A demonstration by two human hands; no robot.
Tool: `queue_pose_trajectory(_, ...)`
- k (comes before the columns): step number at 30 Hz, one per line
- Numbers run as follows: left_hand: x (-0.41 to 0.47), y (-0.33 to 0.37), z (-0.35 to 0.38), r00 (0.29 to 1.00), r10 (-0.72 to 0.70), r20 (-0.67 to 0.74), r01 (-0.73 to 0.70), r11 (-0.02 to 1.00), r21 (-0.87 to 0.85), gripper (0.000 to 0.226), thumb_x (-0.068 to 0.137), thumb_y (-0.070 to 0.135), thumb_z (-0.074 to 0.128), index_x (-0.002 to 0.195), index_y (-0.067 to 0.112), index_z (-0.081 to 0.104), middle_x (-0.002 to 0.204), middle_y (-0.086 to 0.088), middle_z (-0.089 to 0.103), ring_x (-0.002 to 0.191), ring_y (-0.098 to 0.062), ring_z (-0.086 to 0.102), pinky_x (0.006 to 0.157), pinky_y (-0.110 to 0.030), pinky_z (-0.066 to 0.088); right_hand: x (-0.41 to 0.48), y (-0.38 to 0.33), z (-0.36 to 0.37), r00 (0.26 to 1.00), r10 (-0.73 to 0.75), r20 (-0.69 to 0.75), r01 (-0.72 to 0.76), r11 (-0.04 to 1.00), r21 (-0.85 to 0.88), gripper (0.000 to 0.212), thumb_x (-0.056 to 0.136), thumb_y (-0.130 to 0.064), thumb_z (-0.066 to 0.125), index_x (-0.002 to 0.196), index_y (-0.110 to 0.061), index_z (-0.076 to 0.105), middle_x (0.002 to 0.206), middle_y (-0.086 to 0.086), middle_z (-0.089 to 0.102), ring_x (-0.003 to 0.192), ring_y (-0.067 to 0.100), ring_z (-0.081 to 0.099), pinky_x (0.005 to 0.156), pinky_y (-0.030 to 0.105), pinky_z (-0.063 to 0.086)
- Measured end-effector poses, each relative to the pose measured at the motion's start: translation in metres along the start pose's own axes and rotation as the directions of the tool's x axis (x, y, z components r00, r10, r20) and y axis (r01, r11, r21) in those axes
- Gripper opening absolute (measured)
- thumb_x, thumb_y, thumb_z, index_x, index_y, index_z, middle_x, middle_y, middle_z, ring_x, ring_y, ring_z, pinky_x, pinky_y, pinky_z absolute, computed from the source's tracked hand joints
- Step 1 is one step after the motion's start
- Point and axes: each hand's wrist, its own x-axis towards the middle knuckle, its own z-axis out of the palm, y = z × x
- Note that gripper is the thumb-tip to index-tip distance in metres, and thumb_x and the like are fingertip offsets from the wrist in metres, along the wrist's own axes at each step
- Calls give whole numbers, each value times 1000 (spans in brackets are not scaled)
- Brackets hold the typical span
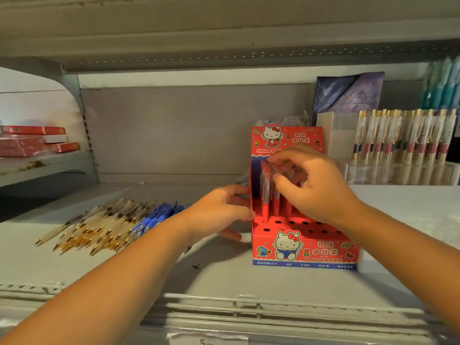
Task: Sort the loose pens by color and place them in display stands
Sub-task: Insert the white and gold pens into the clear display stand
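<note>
A red Hello Kitty display stand [306, 247] sits on the grey shelf [224, 277], right of centre. Several red pens [266, 195] stand upright in its back holes; the front holes are bare. My right hand [313, 185] hovers over the stand, its fingers pinching the tops of the red pens. My left hand [221, 210] grips the stand's left wall with thumb and fingers. To the left on the shelf lie loose blue pens [156, 217] and a pile of clear gold-tipped pens [99, 227].
A clear stand of gold-clipped pens [403, 138] lines the back right, with a purple packet [348, 93] and teal pens [443, 83] behind. Red boxes [34, 140] lie on the left neighbouring shelf. A shelf rail [249, 310] runs along the front edge.
</note>
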Motion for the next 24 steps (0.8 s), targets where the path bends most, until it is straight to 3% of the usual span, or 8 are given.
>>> queue_pose_trajectory(3,-10,1,-20,997,23,-67,-19,998,65,40,91,11,65,128,22,58,115,5,67,100,-11,68,80,-47,60,1,-19,-3,994,-107,-30,105,993,-57,26,81,-17,61,104,-12,71,102,1,66,99,17,61,88,37,50)
queue_pose_trajectory(6,-29,-5,-61,991,19,-134,-1,991,137,30,90,12,65,119,20,63,112,3,68,91,-11,67,80,-42,59,7,-50,15,982,-137,129,144,988,-46,28,82,-23,61,107,-14,70,107,-1,68,102,16,61,92,31,46)
queue_pose_trajectory(9,-56,-18,-114,980,-3,-201,53,968,244,18,90,12,64,106,20,66,102,-1,69,84,-16,64,77,-37,58,14,-79,58,937,0,349,24,998,-64,30,88,-33,63,116,-23,67,117,-7,66,105,11,60,93,26,45)
queue_pose_trajectory(12,-82,-34,-167,962,-2,-274,98,936,339,10,90,17,65,99,19,66,95,1,70,81,-23,66,74,-38,56,25,-103,106,865,157,477,-117,987,-113,36,89,-38,64,124,-29,62,130,-10,61,116,8,55,92,20,39)
queue_pose_trajectory(17,-117,-60,-242,951,-29,-308,153,909,388,9,88,22,67,96,19,67,92,-1,70,78,-18,63,71,-32,50,48,-149,173,810,271,520,-215,962,-166,35,90,-38,64,122,-25,63,129,-4,62,119,14,57,98,27,43)
queue_pose_trajectory(22,-130,-82,-298,943,-72,-326,217,874,435,12,86,28,66,91,18,67,90,1,67,83,-16,62,66,-28,46,67,-187,228,756,340,559,-301,939,-164,35,92,-42,62,123,-28,60,132,-4,58,118,16,55,92,30,44)
queue_pose_trajectory(24,-128,-90,-309,938,-116,-326,265,847,461,21,84,30,65,79,10,61,78,-1,61,72,-21,57,62,-30,41,74,-198,246,733,371,569,-331,927,-178,36,92,-42,61,124,-27,59,131,-2,58,117,18,55,94,33,47)
